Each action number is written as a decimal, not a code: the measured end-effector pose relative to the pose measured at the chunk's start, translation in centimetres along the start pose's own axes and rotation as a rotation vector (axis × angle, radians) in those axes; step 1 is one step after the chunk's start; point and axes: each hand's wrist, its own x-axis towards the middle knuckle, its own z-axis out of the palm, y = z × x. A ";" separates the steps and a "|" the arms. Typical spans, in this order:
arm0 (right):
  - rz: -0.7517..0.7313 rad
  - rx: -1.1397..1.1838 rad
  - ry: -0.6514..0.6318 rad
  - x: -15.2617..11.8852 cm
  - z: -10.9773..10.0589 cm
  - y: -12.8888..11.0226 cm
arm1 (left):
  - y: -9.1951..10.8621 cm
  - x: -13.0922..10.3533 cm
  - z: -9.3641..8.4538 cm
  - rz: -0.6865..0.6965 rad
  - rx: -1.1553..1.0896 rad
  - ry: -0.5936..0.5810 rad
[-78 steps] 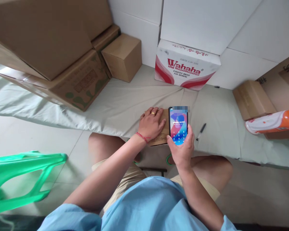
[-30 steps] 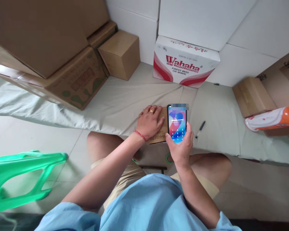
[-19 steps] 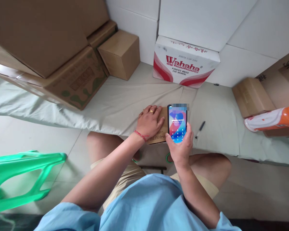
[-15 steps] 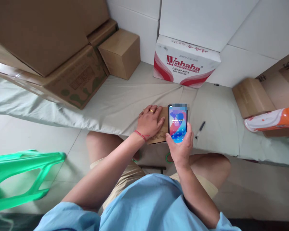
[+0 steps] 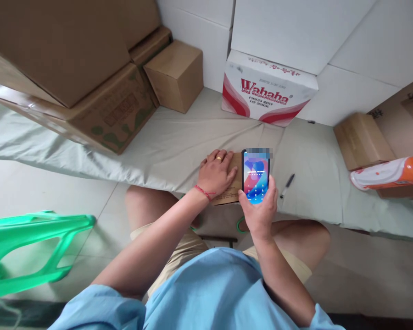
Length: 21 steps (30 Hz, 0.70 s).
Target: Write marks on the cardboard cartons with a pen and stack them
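Observation:
My right hand is wrapped round the lower part of a phone, its lit screen showing a number keypad over a blue and pink picture. Flat on a brown cardboard piece lies my left hand, fingers slightly spread, with a ring and a red string at the wrist. The cardboard rests at the front edge of the cloth-covered table, partly hidden by my left hand and the phone. To the right of the phone is a pen on the cloth.
A white and red water carton stands against the wall. Brown boxes are stacked at the left, with a smaller box beside them. At right are another box and an orange-white package. A green stool stands lower left.
The view has shifted slightly, so most things appear a little further right. Both hands keep their places on the cardboard and the phone.

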 end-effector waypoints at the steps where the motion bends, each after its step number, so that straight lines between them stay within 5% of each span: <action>1: -0.001 0.003 -0.003 0.0 0.0 0.0 | 0.0 0.0 0.0 0.000 0.000 -0.001; 21: 0.002 -0.031 -0.004 0.0 0.1 0.1 | -0.1 0.0 0.1 0.007 0.007 -0.004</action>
